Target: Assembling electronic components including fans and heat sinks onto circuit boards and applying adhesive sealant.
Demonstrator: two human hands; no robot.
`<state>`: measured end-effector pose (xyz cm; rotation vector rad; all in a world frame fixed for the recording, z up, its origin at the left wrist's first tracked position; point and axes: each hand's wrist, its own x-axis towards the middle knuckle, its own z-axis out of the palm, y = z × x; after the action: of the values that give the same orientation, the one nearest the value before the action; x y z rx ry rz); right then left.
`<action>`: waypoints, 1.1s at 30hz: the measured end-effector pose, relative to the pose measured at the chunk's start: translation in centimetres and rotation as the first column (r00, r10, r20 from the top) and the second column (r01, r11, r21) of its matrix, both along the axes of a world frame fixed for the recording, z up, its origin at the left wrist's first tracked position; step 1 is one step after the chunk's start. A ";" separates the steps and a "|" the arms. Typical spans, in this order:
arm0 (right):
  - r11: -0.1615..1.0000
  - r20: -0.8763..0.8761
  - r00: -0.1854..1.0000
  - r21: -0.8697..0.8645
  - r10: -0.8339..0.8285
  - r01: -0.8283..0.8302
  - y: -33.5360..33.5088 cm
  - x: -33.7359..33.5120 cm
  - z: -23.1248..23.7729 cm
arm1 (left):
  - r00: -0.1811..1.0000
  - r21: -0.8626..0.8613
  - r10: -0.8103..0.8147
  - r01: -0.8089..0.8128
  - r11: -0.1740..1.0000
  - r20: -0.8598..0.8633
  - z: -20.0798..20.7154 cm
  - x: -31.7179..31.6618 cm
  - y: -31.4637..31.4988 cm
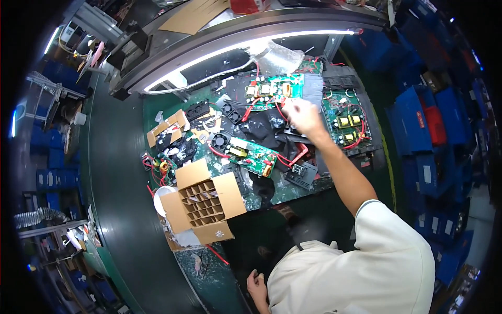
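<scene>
My right hand point(304, 117) reaches across the bench at the right edge of a green circuit board point(267, 90) with yellow transformers and red wires. Its fingers are smeared by motion, so their grip is unclear. My left hand point(257, 288) hangs low beside my body, away from the bench; its fingers are loosely bent and apart, with nothing seen in them. A second circuit board point(253, 158) with a black fan point(219, 141) lies nearer me, red leads running off it. Farther right, beyond my right forearm, is another populated board point(348, 121).
An open cardboard box point(229, 194) with a divider grid stands at the bench's near left. Black fans point(197, 111), cardboard scraps and a wired coil cluster point(163, 167) litter the left side. A lit lamp bar point(235, 47) spans overhead. Blue bins point(413, 118) are stacked at right.
</scene>
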<state>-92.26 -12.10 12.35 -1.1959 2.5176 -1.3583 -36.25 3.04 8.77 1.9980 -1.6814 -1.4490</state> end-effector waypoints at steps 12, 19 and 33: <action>0.986 0.254 0.961 -0.147 0.111 -0.075 -0.7 0.8 2.9 | 0.995 0.023 -0.082 0.083 0.996 -0.055 0.8 -4.2 -2.6; 0.939 -0.514 0.792 0.265 0.330 -0.219 -7.3 -8.4 0.6 | 0.986 -0.005 -0.164 0.164 0.986 -0.024 2.0 -6.9 -4.7; 0.987 -0.767 0.631 0.014 0.115 -0.163 -10.6 -10.5 -1.0 | 0.994 0.025 -0.112 0.112 0.993 0.012 0.9 -5.5 -3.2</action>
<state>-102.73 -22.65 11.39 -2.3484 2.7544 -0.9995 -41.76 -0.17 9.66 1.9589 -1.8172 -1.5021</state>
